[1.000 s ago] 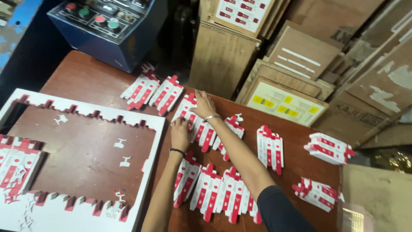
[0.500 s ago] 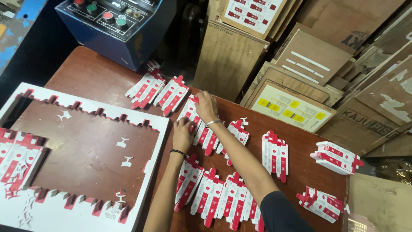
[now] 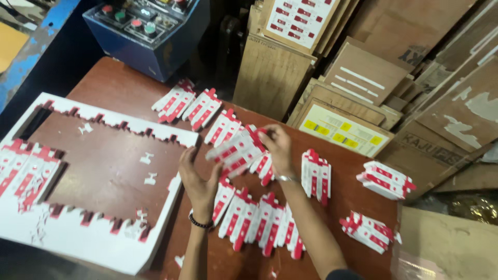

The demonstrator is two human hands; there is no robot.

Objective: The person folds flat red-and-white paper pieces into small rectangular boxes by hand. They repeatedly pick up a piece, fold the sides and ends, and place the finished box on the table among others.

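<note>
A stack of red-and-white die-cut cards (image 3: 236, 152) is held lifted between both hands, just above the brown table (image 3: 114, 88), with more such stacks lying near and far of it. The right hand (image 3: 276, 150) grips the stack's right end, fingers curled around it. The left hand (image 3: 198, 176) supports the left end, palm up and fingers spread. A punched-out white sheet (image 3: 78, 243) lies to the left.
</note>
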